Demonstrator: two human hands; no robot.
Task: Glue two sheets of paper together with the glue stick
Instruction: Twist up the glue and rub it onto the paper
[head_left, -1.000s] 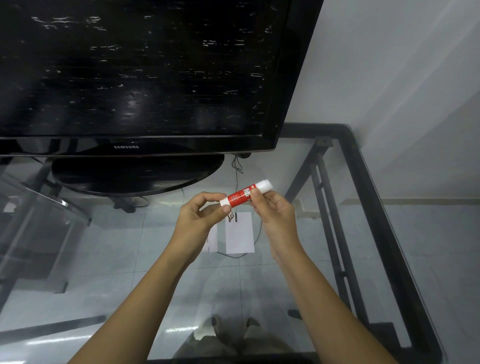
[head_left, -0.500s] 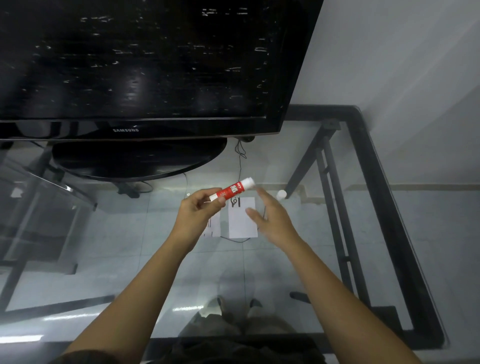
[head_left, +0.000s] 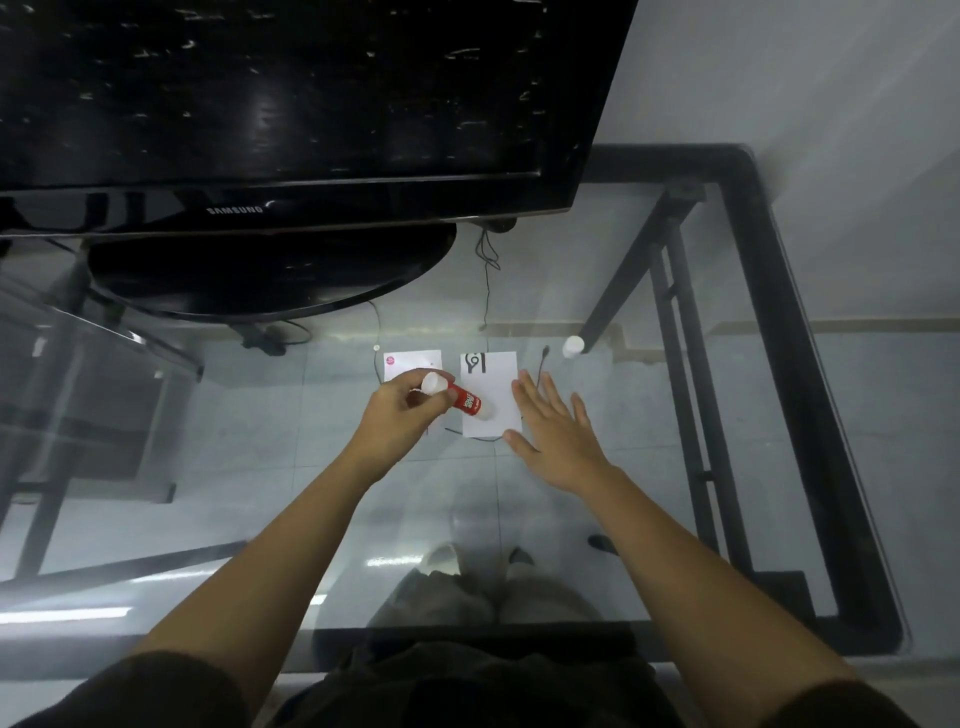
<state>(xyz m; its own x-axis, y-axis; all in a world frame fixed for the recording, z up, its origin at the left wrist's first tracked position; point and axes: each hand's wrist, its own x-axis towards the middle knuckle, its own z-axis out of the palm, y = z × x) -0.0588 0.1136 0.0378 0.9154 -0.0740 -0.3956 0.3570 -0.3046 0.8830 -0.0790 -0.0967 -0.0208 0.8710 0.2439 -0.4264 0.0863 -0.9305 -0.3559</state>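
Two small white sheets lie side by side on the glass table. The left sheet (head_left: 413, 362) is partly hidden by my left hand (head_left: 402, 415). The right sheet (head_left: 491, 389) carries a black mark at its top. My left hand is shut on the red glue stick (head_left: 467, 402), uncapped, its pale tip pointing down onto the right sheet. My right hand (head_left: 553, 434) is flat with fingers spread, resting at the right sheet's right edge. The white cap (head_left: 573, 346) stands on the glass to the right of the sheets.
A black television (head_left: 291, 104) on an oval stand (head_left: 270, 270) fills the back left. The glass table's black frame (head_left: 789, 332) runs along the right and near sides. Thin black cables (head_left: 485, 260) lie behind and under the sheets.
The cap came off and now stands on the table at the right. My left hand turned the glue stick tip-down onto the right sheet. My right hand lowered flat beside that sheet.
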